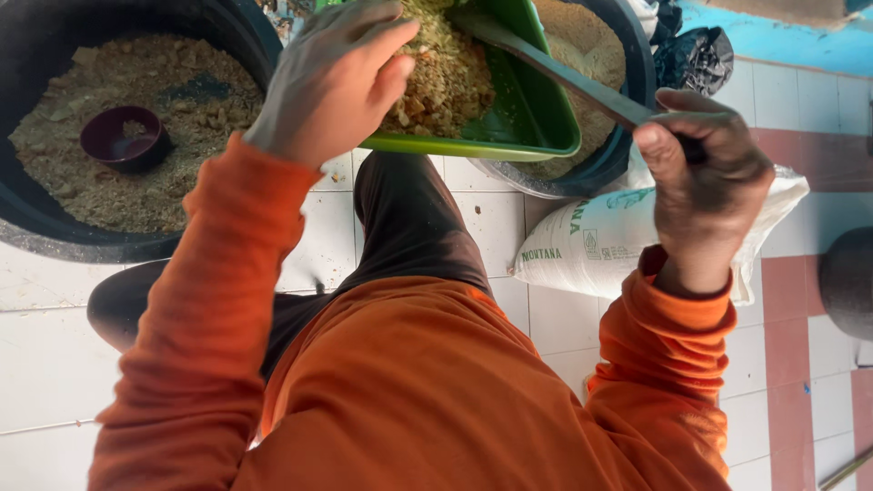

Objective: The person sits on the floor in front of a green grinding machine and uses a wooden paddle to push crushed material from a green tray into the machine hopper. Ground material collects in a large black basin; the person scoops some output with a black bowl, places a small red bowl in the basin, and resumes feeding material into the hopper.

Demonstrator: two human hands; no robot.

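Dustpan [527, 109] green, heaped with crumbly feed [446, 73], above the tiled floor [55, 364] between two black tubs, my right hand [705, 186] fisted round its handle [564, 77], my left hand [332, 82] fingers curled — pressing into the feed, maroon bowl [123, 138] in the left tub [36, 218], white sack [609, 241] beside.

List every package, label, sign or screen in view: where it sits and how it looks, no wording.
White woven sack: lies on its side on the tiled floor, below the right hand and against a black tub; bulging, with green print and a small green emblem.
Black plastic bag: crumpled on the floor at the upper right, beside that tub; no print visible.
No signs or screens are in view.
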